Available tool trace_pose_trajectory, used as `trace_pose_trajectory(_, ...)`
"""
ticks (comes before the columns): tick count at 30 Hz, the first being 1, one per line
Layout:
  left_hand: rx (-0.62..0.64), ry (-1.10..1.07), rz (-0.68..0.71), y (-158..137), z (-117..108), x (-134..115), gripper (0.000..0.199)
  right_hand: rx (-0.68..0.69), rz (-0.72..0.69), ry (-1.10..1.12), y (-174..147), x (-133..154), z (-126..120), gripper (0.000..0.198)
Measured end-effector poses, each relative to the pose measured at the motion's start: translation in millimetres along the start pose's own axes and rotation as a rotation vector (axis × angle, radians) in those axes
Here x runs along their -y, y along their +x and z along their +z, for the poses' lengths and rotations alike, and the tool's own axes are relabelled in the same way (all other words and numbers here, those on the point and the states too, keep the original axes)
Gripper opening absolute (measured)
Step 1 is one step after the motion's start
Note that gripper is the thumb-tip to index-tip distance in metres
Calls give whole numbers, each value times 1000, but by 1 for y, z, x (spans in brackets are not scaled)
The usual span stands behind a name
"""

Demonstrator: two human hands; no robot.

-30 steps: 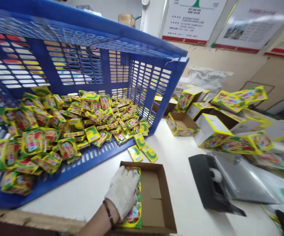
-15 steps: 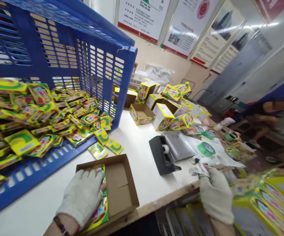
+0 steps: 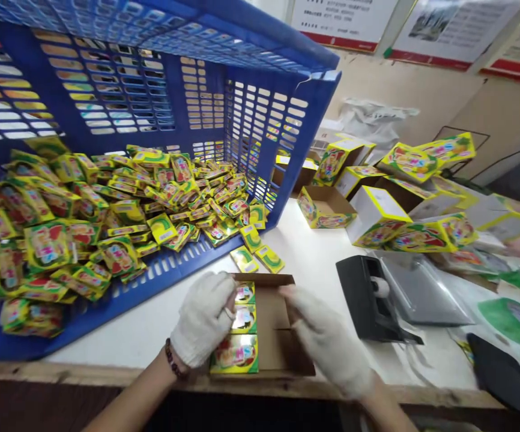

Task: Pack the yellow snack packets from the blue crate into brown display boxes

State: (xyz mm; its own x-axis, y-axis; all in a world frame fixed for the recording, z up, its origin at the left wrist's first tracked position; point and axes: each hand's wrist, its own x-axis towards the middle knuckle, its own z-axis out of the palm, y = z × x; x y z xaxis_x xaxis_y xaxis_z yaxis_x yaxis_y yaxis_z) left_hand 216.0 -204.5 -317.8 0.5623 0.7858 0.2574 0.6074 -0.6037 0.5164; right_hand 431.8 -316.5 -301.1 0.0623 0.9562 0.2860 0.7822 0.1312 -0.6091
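Observation:
An open cardboard box [image 3: 271, 345] lies at the table's front edge. Three small yellow-green packs [image 3: 237, 354] form a column along its left side; brown cardboard shows in the right part. My left hand [image 3: 203, 318], in a white knit glove with bare fingertips, is closed at the box's left wall, fingers curled over the edge beside the packs. Motion blurs my right hand [image 3: 327, 336], gloved alike, over the box's right wall; whether its fingers grip the wall is unclear. Three loose packs [image 3: 269, 258] rest just behind the box.
A blue crate [image 3: 287, 162] lying on its side spills many similar packs [image 3: 116, 255] on the left. Empty display boxes [image 3: 327, 207] are heaped at the back right. A black tape dispenser [image 3: 354, 294], a clear plastic sheet [image 3: 417, 288] and green tape [image 3: 512, 318] lie to the right.
My right hand has come left from a crumpled white item to the box. My left hand has shifted off the packs to the box's left edge. The view has turned left.

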Motion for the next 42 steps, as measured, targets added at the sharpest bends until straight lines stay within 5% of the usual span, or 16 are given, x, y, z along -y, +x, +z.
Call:
trace_pose_trajectory(3,-218,-267,-291,-11,2,21,39,442,-206,-90,29,19,59,54)
trace_pose_trajectory(5,-176,-414,-409,-23,12,28,48,612,-214,-217,37,23,88,70)
trace_pose_trajectory(8,-1,-526,-398,-39,27,32,52,696,-185,-332,37,21,112,82)
trace_pose_trajectory(11,64,-441,-315,-32,21,45,48,688,-195,-369,33,20,120,80)
trace_pose_trajectory(16,-82,196,-333,33,-36,96,46,706,-116,-436,31,31,122,77)
trace_pose_trajectory(19,-127,225,-374,64,-64,121,41,719,-72,-446,32,38,121,78)
trace_pose_trajectory(23,-182,140,-431,71,-81,132,20,689,-96,-329,34,32,113,79)
trace_pose_trajectory(26,-292,16,-502,57,-83,120,24,425,-36,-52,40,26,105,53)
trace_pose_trajectory(29,-347,-200,-500,32,-67,90,36,223,321,474,53,37,101,41)
trace_pose_trajectory(32,-228,-782,-390,6,-39,51,45,203,574,1063,69,59,104,48)
trace_pose_trajectory(34,-145,-867,-337,-1,-25,34,45,85,575,1303,77,69,105,49)
trace_pose_trajectory(37,-142,-374,-346,13,-24,41,44,-29,541,1401,82,68,95,49)
trace_pose_trajectory(42,-153,71,-480,67,-47,111,26,120,348,1067,78,44,65,56)
